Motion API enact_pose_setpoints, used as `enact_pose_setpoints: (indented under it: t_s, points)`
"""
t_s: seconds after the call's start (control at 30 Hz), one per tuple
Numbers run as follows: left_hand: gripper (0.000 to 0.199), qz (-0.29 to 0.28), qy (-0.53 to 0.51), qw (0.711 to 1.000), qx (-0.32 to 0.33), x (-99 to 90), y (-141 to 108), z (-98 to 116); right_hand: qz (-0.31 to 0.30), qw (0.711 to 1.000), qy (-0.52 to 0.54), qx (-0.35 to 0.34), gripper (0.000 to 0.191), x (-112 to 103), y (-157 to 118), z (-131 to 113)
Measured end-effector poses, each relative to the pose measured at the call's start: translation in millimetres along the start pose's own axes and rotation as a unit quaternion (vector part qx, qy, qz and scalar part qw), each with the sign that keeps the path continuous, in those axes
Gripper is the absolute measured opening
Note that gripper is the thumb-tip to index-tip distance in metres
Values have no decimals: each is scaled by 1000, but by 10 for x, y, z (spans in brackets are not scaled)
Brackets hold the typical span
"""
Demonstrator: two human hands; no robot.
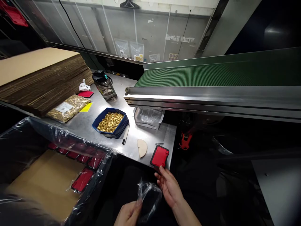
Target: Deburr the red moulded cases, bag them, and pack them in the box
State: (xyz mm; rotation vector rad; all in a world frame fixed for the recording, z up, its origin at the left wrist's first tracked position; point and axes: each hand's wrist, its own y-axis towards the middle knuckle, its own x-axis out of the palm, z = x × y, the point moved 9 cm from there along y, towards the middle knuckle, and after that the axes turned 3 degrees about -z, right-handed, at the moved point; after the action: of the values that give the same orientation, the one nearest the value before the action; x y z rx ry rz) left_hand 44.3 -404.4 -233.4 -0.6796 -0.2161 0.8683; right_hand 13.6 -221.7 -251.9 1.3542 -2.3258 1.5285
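Pinched in my left hand (129, 213) is a clear plastic bag (150, 205), hanging loosely below the table's front edge. My right hand (169, 187) grips the near end of a flat red and black case (160, 156), thumb on top and fingers beneath. The case's far part is over the front corner of the metal table. Just left of it lies a pale half-round disc (142, 148), and a thin metal piece (159, 143) is behind it. My right fingertips are close to the bag; whether they touch it I cannot tell.
A plastic-lined box (108, 157) at left holds several red cases (82, 179) on cardboard. On the table stand a blue tray (122, 127) of gold pieces, a bottle (105, 86), a pen (126, 134) and stacked cardboard (39, 81). A green conveyor (199, 75) overhangs the right.
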Motion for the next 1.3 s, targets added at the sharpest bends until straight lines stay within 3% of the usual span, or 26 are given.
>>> enact_pose_setpoints:
  t_s: [0.17, 0.27, 0.33, 0.43, 0.5, 0.53, 0.6, 0.67, 0.77, 0.83, 0.9, 0.97, 1.03, 1.1, 1.17, 1.3]
  points:
    - [68, 97, 84, 989, -68, -66, 104, 13, 27, 989, -93, -112, 55, -315, -144, -469]
    - [62, 102, 127, 984, -78, -36, 158, 130, 37, 938, -290, -188, 51, -454, -479, -738]
    - [59, 103, 152, 979, -88, -36, 184, 209, -5, 863, -441, -247, 41, -381, -781, -822]
    - [58, 101, 173, 975, -93, -44, 215, 322, -118, 685, -628, -351, 14, -103, -1238, -715]
    - [58, 100, 190, 974, -74, -44, 230, 431, -128, 571, -695, -419, 12, 11, -1438, -623]
    - [58, 101, 204, 972, -57, -42, 233, 501, -112, 528, -715, -445, 14, 41, -1489, -596]
    - [59, 103, 247, 963, -16, -19, 229, 658, -85, 473, -734, -480, 17, 77, -1523, -541]
    - [57, 108, 304, 946, 30, 34, 215, 815, -74, 448, -744, -489, 20, 83, -1501, -482]
    - [47, 129, 398, 902, 100, 135, 184, 1003, -65, 461, -748, -472, 19, 18, -1442, -436]
    - [39, 161, 443, 871, 138, 163, 161, 1087, -52, 507, -747, -427, 13, -91, -1370, -433]
    - [32, 198, 464, 849, 159, 141, 145, 1137, -9, 587, -722, -366, 17, -263, -1284, -480]
    - [24, 214, 457, 848, 165, 112, 154, 1153, 36, 680, -666, -304, 29, -442, -1210, -521]
    - [18, 201, 416, 870, 170, 108, 181, 1151, 46, 760, -596, -256, 39, -533, -1149, -510]
    - [14, 181, 362, 896, 184, 132, 197, 1167, 44, 808, -540, -231, 45, -542, -1113, -504]
    - [13, 181, 326, 904, 209, 154, 179, 1217, 45, 825, -516, -226, 47, -511, -1101, -527]
    - [13, 192, 303, 893, 272, 229, 91, 1313, 7, 815, -541, -207, 39, -393, -1092, -543]
